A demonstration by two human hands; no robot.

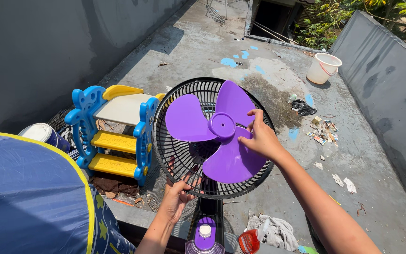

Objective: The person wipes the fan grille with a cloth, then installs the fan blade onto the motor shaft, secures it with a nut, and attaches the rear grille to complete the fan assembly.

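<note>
A purple three-bladed fan propeller [217, 134] sits against a round black wire fan grille [177, 155] in the middle of the view. My right hand [259, 137] grips the propeller's right blade beside the hub. My left hand [177, 195] holds the lower rim of the grille from below, fingers through the wires. Beneath the grille stands the black and purple fan body [206, 228] with a white knob on top.
A blue and yellow toy slide [113, 136] stands left of the fan. A blue tent with yellow trim [29, 197] fills the lower left. On the concrete roof lie a white bucket [324, 67], litter [323, 131], a grey rag [278, 230] and a red spray bottle [250, 240].
</note>
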